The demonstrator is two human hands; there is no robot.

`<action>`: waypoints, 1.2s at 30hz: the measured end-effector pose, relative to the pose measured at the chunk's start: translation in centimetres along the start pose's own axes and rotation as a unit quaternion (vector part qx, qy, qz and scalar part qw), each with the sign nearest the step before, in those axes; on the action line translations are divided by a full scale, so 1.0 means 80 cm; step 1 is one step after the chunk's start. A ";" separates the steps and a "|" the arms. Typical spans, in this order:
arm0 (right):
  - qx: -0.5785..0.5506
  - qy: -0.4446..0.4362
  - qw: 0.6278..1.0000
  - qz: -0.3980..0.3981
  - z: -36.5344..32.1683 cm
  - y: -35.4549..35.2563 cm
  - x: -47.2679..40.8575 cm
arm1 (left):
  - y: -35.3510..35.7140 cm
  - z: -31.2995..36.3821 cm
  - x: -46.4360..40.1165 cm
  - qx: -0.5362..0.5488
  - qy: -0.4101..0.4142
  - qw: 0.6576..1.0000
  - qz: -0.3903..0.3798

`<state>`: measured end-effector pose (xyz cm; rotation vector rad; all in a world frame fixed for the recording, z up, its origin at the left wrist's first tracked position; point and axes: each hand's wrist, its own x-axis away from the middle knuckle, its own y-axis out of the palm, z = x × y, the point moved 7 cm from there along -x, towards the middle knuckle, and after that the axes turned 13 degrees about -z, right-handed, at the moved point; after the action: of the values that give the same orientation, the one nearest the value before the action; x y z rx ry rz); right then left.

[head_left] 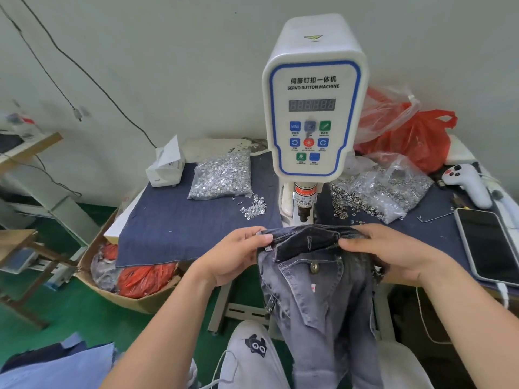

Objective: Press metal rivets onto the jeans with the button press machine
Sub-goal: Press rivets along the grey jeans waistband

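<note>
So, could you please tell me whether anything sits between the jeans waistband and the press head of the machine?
Nothing visible does. Both hands, left and right, hold the jeans just before the press head, with only bare denim-covered table beside it.

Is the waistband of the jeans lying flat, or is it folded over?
Folded over. The waistband is turned down, its darker inner side showing, and the left hand and right hand hold it.

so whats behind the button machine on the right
A red plastic bag and a clear bag sit behind the button machine; its body hides their left parts.
</note>
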<state>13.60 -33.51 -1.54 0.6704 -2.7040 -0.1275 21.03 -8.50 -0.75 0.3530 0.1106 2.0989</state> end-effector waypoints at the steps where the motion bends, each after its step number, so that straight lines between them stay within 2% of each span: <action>1: 0.048 0.001 0.999 0.024 -0.004 -0.004 0.002 | 0.005 0.000 -0.003 0.031 0.010 0.999 0.007; 4: 0.125 0.018 0.989 0.072 -0.014 -0.002 0.003 | 0.014 -0.006 -0.016 0.065 0.018 0.997 0.043; 8: 0.172 0.008 0.983 0.070 -0.024 0.019 -0.002 | 0.024 -0.012 -0.024 0.011 -0.011 0.999 0.049; 10: 0.155 -0.012 0.984 0.092 -0.028 0.020 0.000 | 0.021 -0.014 -0.021 -0.059 -0.055 0.996 0.034; 13: 0.100 -0.025 0.989 0.107 -0.024 0.015 0.001 | 0.020 -0.018 -0.018 -0.219 -0.115 0.968 -0.032; 15: 0.083 -0.005 0.993 0.084 -0.018 0.016 0.001 | 0.008 -0.019 -0.016 -0.177 -0.089 0.980 -0.003; 18: 0.099 0.068 0.990 0.069 -0.005 0.015 0.001 | 0.000 -0.022 -0.014 -0.074 -0.020 0.997 0.029; 21: 0.223 0.132 0.961 0.093 -0.003 0.015 -0.003 | 0.007 -0.029 -0.015 0.001 0.010 1.000 0.017; 24: 0.311 0.132 0.934 0.115 -0.024 0.006 -0.003 | 0.018 -0.029 -0.015 0.054 0.008 0.998 -0.022; 26: 0.323 0.093 0.923 0.189 -0.046 -0.015 -0.004 | 0.023 -0.025 -0.016 0.069 0.002 0.996 -0.050; 27: 0.350 0.080 0.897 0.259 -0.054 -0.032 -0.003 | 0.024 -0.022 -0.018 0.064 -0.001 0.996 -0.057; 28: 0.410 0.090 0.845 0.332 -0.059 -0.050 -0.002 | 0.025 -0.020 -0.020 0.056 -0.007 0.997 -0.054; 29: 0.473 0.130 0.786 0.375 -0.057 -0.063 -0.004 | 0.024 -0.020 -0.023 0.051 -0.017 0.998 -0.042; 30: 0.515 0.174 0.745 0.387 -0.050 -0.072 -0.008 | 0.023 -0.020 -0.026 0.049 -0.028 0.998 -0.027; 32: 0.549 0.219 0.717 0.370 -0.032 -0.079 -0.019 | 0.022 -0.019 -0.029 0.050 -0.044 0.998 -0.007; 36: 0.616 0.188 0.659 0.388 -0.032 -0.078 -0.022 | 0.020 -0.015 -0.029 0.025 -0.068 0.997 -0.007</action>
<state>18.69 -38.25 -0.73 -0.2769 -2.0378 1.9096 20.54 -11.25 -2.00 0.5223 0.0855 2.0546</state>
